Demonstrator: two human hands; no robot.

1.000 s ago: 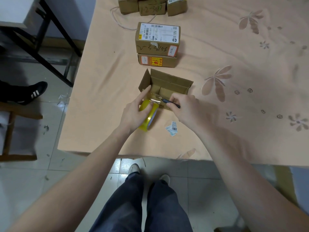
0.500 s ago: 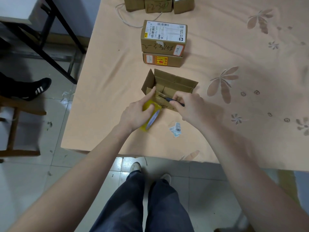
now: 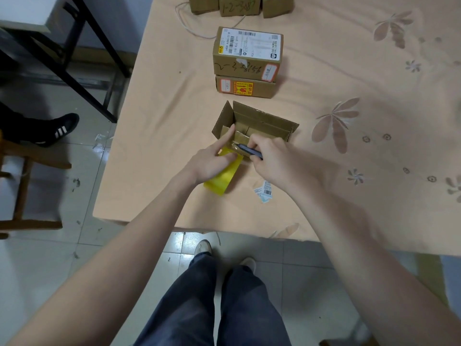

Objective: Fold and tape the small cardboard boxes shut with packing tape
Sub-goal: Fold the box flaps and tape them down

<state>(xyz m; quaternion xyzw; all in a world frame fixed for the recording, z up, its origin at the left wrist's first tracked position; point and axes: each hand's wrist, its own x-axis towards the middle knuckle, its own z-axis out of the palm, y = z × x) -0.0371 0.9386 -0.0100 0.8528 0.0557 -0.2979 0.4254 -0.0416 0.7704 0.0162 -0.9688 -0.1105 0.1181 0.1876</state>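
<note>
A small cardboard box [image 3: 259, 121] lies on the table with its flaps open toward me. My left hand [image 3: 212, 161] grips a yellow roll of packing tape [image 3: 223, 178] at the box's near left corner, with the index finger stretched along the box's left flap. My right hand [image 3: 277, 161] holds a dark utility knife [image 3: 249, 149], its tip at the strip of tape that runs from the roll onto the box.
Two closed boxes [image 3: 247, 63] are stacked just behind the open one, and several more boxes [image 3: 239, 6] stand at the far edge. A torn barcode label [image 3: 264, 193] lies near the table's front edge [image 3: 174, 224]. A chair and someone's shoe [image 3: 59, 128] are at left.
The tape roll has tipped and moved slightly toward the box, so its broad yellow side now shows. The knife tip has stayed at the tape on the box's near edge.
</note>
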